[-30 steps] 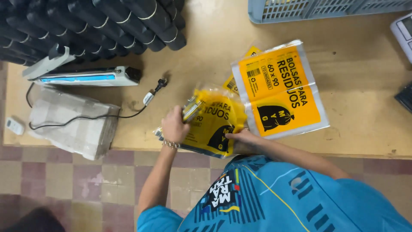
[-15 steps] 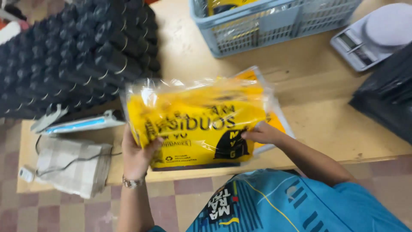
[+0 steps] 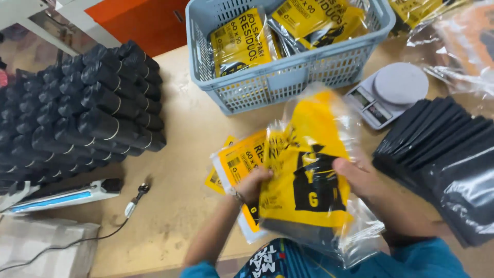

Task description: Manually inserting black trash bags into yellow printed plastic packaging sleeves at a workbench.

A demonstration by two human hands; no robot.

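Observation:
Both my hands hold a clear plastic packet with a yellow printed card and black bags inside [image 3: 309, 170], raised above the wooden table [image 3: 190, 134]. My left hand [image 3: 252, 184] grips its left edge. My right hand [image 3: 357, 177] grips its right side, thumb on the front. Under the packet, similar yellow packets [image 3: 237, 163] lie flat on the table. Right behind it stands a blue-grey plastic basket [image 3: 280, 77] with several yellow packets inside [image 3: 242, 44].
Stacked black rolled bags [image 3: 87, 113] fill the left. A heat sealer bar [image 3: 67, 194] with a cable [image 3: 135, 198] lies at lower left. A small grey scale [image 3: 391, 92] stands right of the basket. Flat black bags [image 3: 447, 164] are piled at right.
The view has tilted up toward the basket. The packet has turned from lying wide to standing upright and moved right, closer to the basket.

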